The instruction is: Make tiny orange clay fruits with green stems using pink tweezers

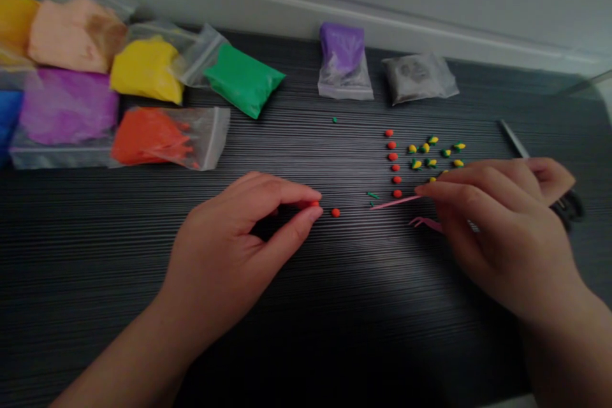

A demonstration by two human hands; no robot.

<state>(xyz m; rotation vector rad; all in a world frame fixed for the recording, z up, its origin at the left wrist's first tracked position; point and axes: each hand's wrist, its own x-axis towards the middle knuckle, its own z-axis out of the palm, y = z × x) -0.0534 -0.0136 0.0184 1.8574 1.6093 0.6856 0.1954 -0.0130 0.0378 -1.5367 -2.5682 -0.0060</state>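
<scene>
My left hand (248, 236) is closed in a pinch, with a small orange-red clay ball (313, 204) between thumb and forefinger, mostly hidden by the fingertips. Just right of it another orange-red ball (335, 212) lies on the dark table. My right hand (502, 229) is closed around a thin pink stick-like modelling tool (394, 203). The tool's tip points left, close to a few tiny green clay slivers (372, 194). Beneath that hand, a pink tool with a forked end (424, 224) is partly covered.
Several orange-red balls (393, 157) form a column, beside several yellow-and-green clay pieces (431, 163). Scissors (514, 139) lie partly behind my right hand. Bags of green clay (245, 80), red clay (148, 137), purple clay (342, 48) and grey clay (415, 76) line the back and left.
</scene>
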